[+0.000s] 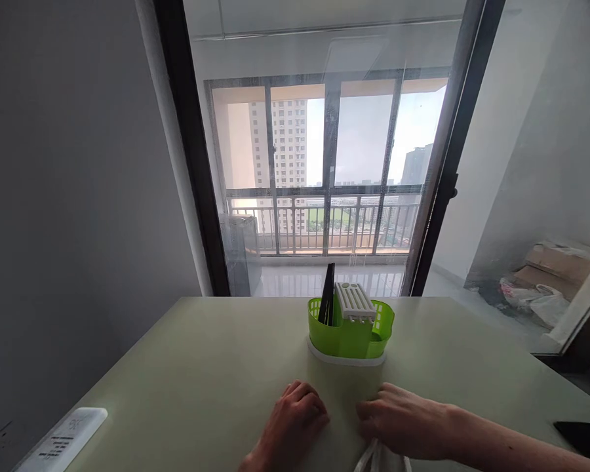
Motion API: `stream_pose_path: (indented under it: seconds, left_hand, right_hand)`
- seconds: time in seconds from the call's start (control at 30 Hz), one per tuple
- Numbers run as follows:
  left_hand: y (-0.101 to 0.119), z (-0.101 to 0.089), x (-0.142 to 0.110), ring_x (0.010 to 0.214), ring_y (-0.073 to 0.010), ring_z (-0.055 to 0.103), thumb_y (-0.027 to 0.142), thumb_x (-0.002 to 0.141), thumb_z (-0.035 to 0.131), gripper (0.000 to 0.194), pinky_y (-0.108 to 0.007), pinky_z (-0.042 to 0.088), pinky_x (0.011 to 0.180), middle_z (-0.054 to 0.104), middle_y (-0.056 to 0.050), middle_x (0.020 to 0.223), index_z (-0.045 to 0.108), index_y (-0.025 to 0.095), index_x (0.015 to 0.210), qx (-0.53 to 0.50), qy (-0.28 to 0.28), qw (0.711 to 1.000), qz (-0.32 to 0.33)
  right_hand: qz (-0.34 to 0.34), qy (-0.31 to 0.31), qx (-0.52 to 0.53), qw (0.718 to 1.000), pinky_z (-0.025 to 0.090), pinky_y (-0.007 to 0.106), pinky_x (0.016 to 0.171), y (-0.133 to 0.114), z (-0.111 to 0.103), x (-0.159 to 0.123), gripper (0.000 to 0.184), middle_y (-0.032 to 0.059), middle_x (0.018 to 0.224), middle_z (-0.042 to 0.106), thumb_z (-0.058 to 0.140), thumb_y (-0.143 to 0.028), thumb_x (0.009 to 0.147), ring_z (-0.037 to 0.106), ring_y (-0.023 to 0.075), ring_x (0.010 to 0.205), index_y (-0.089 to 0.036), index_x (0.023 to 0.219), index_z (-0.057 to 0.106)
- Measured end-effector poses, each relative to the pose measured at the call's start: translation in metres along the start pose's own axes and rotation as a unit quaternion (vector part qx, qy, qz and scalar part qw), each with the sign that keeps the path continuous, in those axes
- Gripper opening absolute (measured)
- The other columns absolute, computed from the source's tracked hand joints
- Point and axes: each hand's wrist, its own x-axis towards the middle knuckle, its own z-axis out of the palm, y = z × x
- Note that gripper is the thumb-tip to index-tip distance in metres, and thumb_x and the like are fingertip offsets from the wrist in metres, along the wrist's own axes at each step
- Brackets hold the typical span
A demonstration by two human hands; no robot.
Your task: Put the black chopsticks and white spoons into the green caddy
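My left hand (297, 419) rests on the pale table with its fingers curled in, and I see nothing in it. To its right my right hand (398, 419) is closed, knuckles up, its fingertips hidden. A white strap-like thing (371, 457) runs from beneath the right hand to the bottom edge of the view; its kind is unclear. Just beyond both hands stands a green plastic utensil caddy (347, 341) on a white base. Dark chopsticks (327, 298) lean upright in its left compartment, and a white slotted knife holder (354, 300) tops its middle. Neither hand touches the caddy.
A white power strip (66, 439) lies at the table's left edge. At the right edge is a black phone-like object (584, 439). The table (216, 367) ends at a glass door, with a balcony behind it. Cardboard boxes (553, 269) and plastic bags sit at far right.
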Motion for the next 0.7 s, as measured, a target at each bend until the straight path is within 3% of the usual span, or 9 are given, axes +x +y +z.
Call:
stream_pose_path:
  seconds: [0.17,0.37,0.7]
  left_hand:
    - [-0.0008,0.0001,-0.0001,0.093,-0.0179,0.066,0.010,0.080,0.074,0.014,-0.029,0.053,0.088,0.072,0.001,0.092,0.070,0.023,0.083,-0.007,-0.001,1.000,0.000]
    - [-0.0005,-0.0002,-0.0008,0.093,-0.0186,0.066,0.015,0.084,0.072,0.009,-0.031,0.054,0.088,0.073,0.000,0.093,0.070,0.023,0.084,0.000,0.004,1.000,0.007]
    - [-0.0008,0.0021,-0.0014,0.092,-0.0187,0.066,0.017,0.085,0.069,0.008,-0.030,0.053,0.087,0.072,0.000,0.091,0.070,0.024,0.082,0.001,0.006,1.000,0.013]
  right_hand:
    - [-0.011,0.008,0.015,1.000,0.031,0.027,0.056,0.0009,-0.0014,0.0037,0.019,-0.0030,0.077,0.069,0.058,-0.012,0.089,0.061,0.0123,0.063,-0.025,0.080,0.069]
    - [-0.030,-0.006,0.017,0.999,0.023,0.030,0.051,0.0029,-0.0080,0.0072,0.016,-0.0049,0.076,0.070,0.062,-0.015,0.090,0.060,0.0118,0.060,-0.025,0.078,0.068]
    - [-0.037,-0.021,0.000,0.999,0.020,0.032,0.051,0.0048,-0.0055,0.0090,0.014,-0.0044,0.075,0.072,0.069,-0.022,0.089,0.061,0.0115,0.060,-0.024,0.076,0.070]
